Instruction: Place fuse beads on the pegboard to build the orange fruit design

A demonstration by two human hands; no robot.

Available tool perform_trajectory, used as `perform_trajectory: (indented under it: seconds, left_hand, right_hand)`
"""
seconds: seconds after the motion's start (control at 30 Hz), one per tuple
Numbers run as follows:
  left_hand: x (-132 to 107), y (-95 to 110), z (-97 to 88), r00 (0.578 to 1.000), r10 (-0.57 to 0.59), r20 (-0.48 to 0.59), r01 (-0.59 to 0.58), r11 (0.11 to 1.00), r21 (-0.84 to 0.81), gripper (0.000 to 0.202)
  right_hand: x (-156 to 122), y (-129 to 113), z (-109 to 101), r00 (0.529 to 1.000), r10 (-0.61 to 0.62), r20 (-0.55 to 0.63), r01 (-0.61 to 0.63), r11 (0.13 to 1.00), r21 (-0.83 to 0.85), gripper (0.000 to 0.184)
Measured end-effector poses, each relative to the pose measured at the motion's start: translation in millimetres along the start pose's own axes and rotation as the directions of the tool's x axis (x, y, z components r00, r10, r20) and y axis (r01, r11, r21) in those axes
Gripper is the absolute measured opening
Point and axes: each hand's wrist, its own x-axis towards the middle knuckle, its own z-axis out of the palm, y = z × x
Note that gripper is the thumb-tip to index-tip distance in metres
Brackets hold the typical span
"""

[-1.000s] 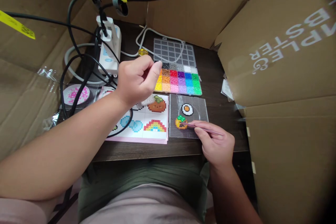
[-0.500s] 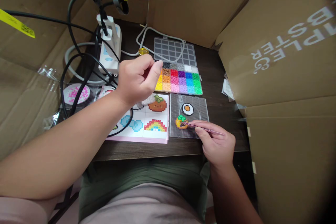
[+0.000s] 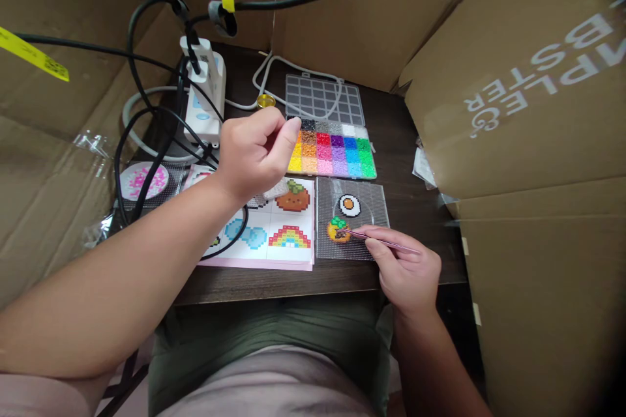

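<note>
My right hand (image 3: 409, 270) is closed round pink tweezers (image 3: 386, 242). Their tips reach the orange bead figure with a green top (image 3: 338, 230) on the clear pegboard (image 3: 376, 208). Just above it on that board is a fried-egg bead figure (image 3: 349, 205). My left hand (image 3: 257, 153) is held as a fist over the pattern sheet (image 3: 293, 257), its thumb beside the bead box (image 3: 337, 150). Whether anything is inside the fist is hidden. Pixel pictures on the sheet include a rainbow and an orange pumpkin-like figure.
A white dish of pink beads (image 3: 145, 180) lies at the left. A white power strip (image 3: 208, 104) with plugs stands behind my left forearm, and black cables (image 3: 120, 169) loop over the table. A round gold tin (image 3: 266, 101) sits at the back. Cardboard walls (image 3: 533, 163) surround the table.
The whole view has shifted slightly. Both hands keep nearly the same poses, and the tweezer tips stay at the orange bead figure.
</note>
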Motion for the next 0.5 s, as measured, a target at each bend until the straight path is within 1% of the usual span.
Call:
perform_trajectory:
  seconds: [0.1, 0.23, 0.37, 0.5]
  left_hand:
    - [0.1, 0.6, 0.1, 0.999, 0.028, -0.021, -0.028, 1.0, 0.006, 0.036]
    - [-0.7, 0.4, -0.1, 1.0, -0.006, 0.013, 0.006, 1.0, 0.019, 0.036]
    - [-1.3, -0.3, 0.3, 1.0, 0.013, -0.008, -0.013, 1.0, 0.016, 0.037]
    - [-0.8, 0.7, 0.2, 1.0, -0.011, 0.003, 0.011, 0.999, 0.03, 0.038]
  right_hand:
    - [0.7, -1.3, -0.2, 1.0, -0.005, 0.008, 0.005, 1.0, -0.008, 0.013]
    - [1.0, -1.4, -0.8, 1.0, 0.001, 0.01, -0.001, 1.0, -0.032, 0.011]
    - [0.3, 0.0, -1.3, 1.0, -0.011, 0.025, 0.012, 0.999, -0.04, 0.014]
    - [0.4, 0.0, -1.1, 0.999, -0.017, 0.03, 0.018, 0.999, -0.03, 0.014]
